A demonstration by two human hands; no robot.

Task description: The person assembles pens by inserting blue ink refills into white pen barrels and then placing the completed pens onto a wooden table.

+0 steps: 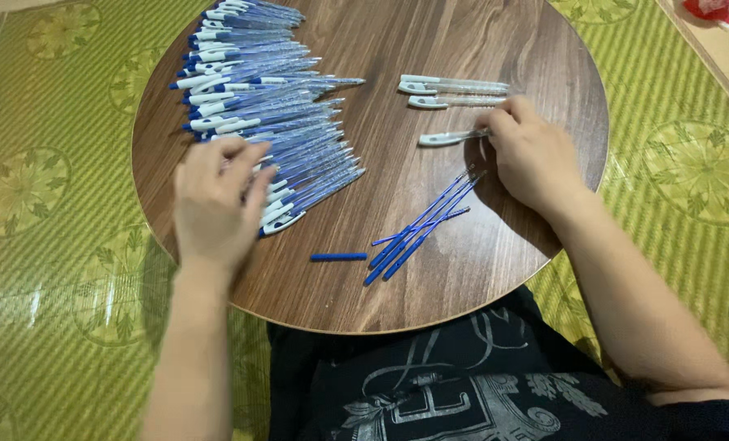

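Note:
A long row of blue and white pens [258,106] lies across the left half of a round wooden table [430,286]. My left hand [215,200] rests palm down on the near end of that row, fingers touching the pens. My right hand [532,155] sits at the right of the table, its fingertips pinching the end of a clear pen barrel with a white clip [450,137]. Two more clear barrels [454,91] lie just beyond it. Several thin blue refills [417,233] lie loose near the front, and a short blue piece [338,256] lies beside them.
The table stands on a green patterned mat [46,188]. My dark printed shirt [430,384] is right against the table's near edge. A red and white object [711,10] shows at the top right corner.

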